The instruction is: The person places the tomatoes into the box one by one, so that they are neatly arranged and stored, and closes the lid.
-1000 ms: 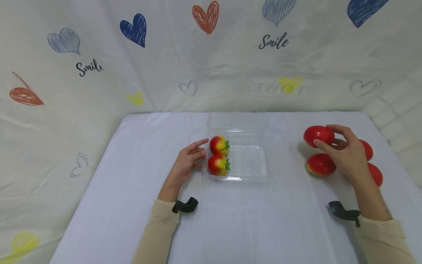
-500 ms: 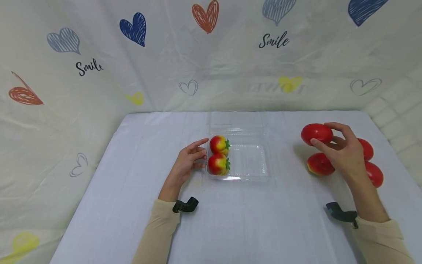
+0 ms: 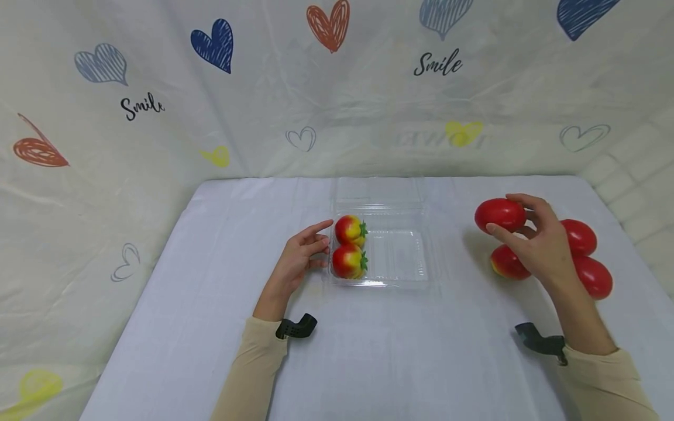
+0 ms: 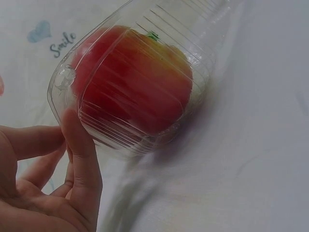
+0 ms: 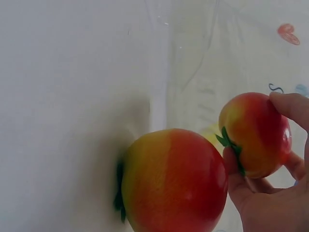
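Over the right side of the white cloth (image 3: pixel 411 351), pinching a glossy, rounded red-and-yellow fruit with green leaves (image 3: pixel 499 214) between thumb and fingers of the right hand (image 3: pixel 547 248), clear of the surface, it seems. Near that hand, resting on the cloth, three similar glossy red fruits (image 3: pixel 594 278). Well to the left, touching the left wall of a clear plastic hinged container (image 3: pixel 395 257) with fingertips of the left hand (image 3: pixel 296 260), loosely placed rather than clamped. Inside, along the left wall, two rounded red-and-yellow fruits with green leaves (image 3: pixel 348 261), one nearer than the other, seemingly touching, with bare floor to their right; behind, opened back, the transparent lid (image 3: pixel 376 193). Probably at the carrying step, with filling only partly done; next calling, as judged, for a steady move leftward, lowering beside the pair, and gentle release while bracing the container.
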`<act>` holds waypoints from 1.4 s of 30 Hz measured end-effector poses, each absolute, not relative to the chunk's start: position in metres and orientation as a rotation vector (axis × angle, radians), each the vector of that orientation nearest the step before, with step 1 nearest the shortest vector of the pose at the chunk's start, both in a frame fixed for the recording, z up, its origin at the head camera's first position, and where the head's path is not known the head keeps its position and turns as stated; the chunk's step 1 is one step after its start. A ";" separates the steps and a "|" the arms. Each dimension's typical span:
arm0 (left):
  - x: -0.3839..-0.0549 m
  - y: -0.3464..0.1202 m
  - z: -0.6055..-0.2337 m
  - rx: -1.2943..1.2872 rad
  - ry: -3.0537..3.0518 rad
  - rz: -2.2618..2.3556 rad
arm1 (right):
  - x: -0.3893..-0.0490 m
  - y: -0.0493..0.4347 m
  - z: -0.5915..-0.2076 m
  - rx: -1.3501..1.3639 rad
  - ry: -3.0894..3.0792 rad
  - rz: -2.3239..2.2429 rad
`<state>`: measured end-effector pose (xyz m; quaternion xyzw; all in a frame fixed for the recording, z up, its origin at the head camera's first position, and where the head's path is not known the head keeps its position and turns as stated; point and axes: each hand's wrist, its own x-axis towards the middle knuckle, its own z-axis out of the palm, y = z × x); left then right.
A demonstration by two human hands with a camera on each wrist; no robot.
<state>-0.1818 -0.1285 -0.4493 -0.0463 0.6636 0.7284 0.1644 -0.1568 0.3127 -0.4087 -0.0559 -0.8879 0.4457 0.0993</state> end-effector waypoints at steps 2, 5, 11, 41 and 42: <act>-0.182 -0.128 -0.449 -0.133 1.891 2.074 | -0.155 0.312 -0.408 -0.136 -2.606 1.318; -0.182 -0.127 -0.448 -0.132 1.892 2.073 | -0.154 0.310 -0.407 -0.113 -2.583 1.317; -0.181 -0.127 -0.450 -0.129 1.905 2.079 | -0.154 0.304 -0.405 -0.113 -2.622 1.307; -0.181 -0.127 -0.448 -0.127 1.913 2.073 | -0.150 0.266 -0.395 0.102 -2.760 1.358; -0.181 -0.127 -0.448 -0.126 1.913 2.071 | -0.150 0.265 -0.396 0.108 -2.764 1.372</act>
